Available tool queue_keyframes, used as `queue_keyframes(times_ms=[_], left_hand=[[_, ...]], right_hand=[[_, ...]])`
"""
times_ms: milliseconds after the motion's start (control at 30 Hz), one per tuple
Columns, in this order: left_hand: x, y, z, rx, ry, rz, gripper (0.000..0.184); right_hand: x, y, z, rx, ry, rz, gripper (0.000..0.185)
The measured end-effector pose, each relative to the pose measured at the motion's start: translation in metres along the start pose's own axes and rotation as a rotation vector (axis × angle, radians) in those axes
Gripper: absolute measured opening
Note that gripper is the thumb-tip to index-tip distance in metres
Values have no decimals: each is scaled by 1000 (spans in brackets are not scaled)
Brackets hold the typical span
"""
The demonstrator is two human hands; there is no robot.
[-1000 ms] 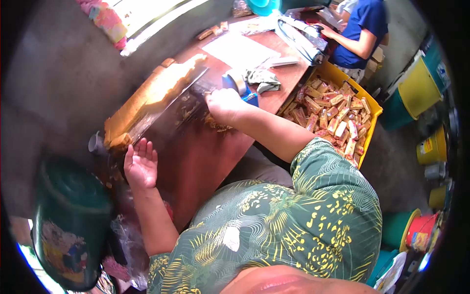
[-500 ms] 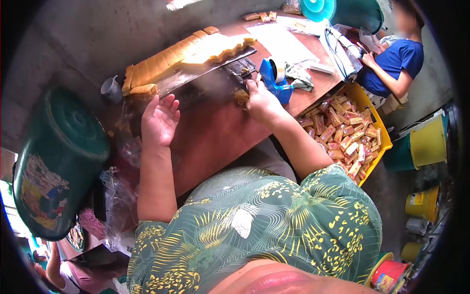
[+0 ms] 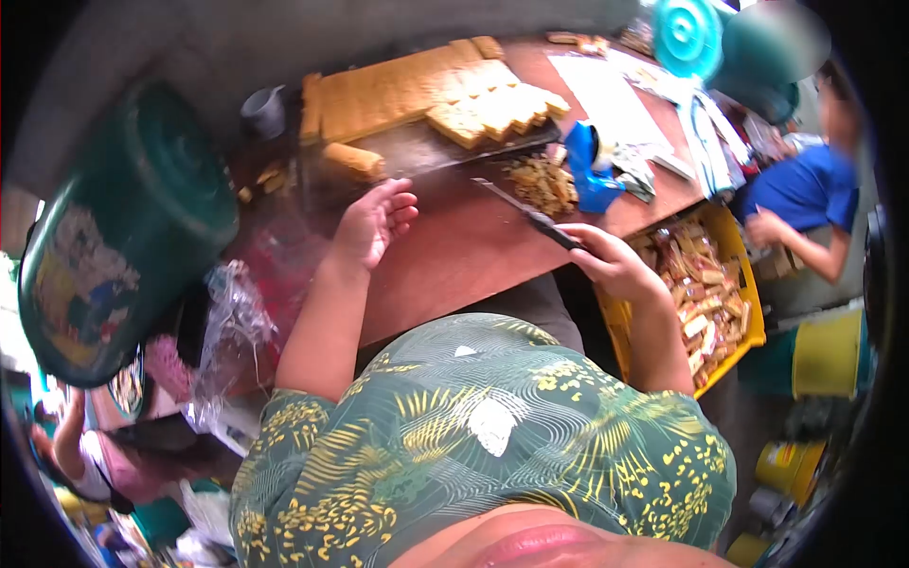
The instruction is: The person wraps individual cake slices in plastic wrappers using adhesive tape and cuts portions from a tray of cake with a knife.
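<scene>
My right hand (image 3: pixel 611 257) grips a knife (image 3: pixel 544 223) by its black handle, the thin blade pointing up and left over the table. Palm turned inward, my left hand (image 3: pixel 376 224) is empty with its fingers loosely apart. Just above its fingertips a separate yellow piece of bread or cake (image 3: pixel 353 162) lies at the near edge of a dark tray (image 3: pixel 417 151). Long rows of the same yellow bread or cake (image 3: pixel 388 93) cover the tray, cut into strips at the right. A heap of crumbs and trimmings (image 3: pixel 542 185) sits right of the tray, beyond the knife tip.
A blue tape dispenser (image 3: pixel 595 170) stands beside the crumbs. Right of the table, a yellow crate (image 3: pixel 755 327) holds many wrapped pieces. A mug (image 3: pixel 263 112) and a large green bin (image 3: pixel 133 227) are at the left. A person in a blue shirt (image 3: pixel 805 189) is at the far right.
My right hand has drawn back toward me and right, and the knife now shows clearly. My left hand remains open near the tray's edge. The head view has shifted.
</scene>
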State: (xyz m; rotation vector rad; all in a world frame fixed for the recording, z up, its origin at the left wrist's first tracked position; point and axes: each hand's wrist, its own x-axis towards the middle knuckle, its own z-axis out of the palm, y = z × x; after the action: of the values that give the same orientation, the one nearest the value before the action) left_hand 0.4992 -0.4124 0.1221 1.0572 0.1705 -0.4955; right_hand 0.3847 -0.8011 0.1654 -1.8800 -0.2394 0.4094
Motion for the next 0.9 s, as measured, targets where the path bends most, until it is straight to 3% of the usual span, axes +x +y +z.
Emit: queue_keyframes(times_ms=[100,200,267,300,433,533,733,833,900], left_hand=[[-15,11,-20,341,-39,187,28],[13,39,-58,782,120,647,19],[10,76,-50,1099,145,884,26],[12,95,-57,1466,76,964,45],[17,119,-41,1941,-80,577,58],[26,122,-29,2083,-138,498,60],[46,135,-13,2127,-248,281,56],[52,138,-17,2132,-216,245,51],[53,137,-18,1926,-104,156,53]], right_hand=[[-20,22,-7,373,82,50,49],[-20,42,1,453,158,-15,49],[-13,58,10,486,165,-45,48],[-7,62,18,497,162,-61,48],[19,66,50,485,148,-125,45],[44,79,71,502,144,-215,46],[57,75,81,540,206,-165,43],[56,81,72,609,216,-139,43],[59,87,67,640,235,-157,42]])
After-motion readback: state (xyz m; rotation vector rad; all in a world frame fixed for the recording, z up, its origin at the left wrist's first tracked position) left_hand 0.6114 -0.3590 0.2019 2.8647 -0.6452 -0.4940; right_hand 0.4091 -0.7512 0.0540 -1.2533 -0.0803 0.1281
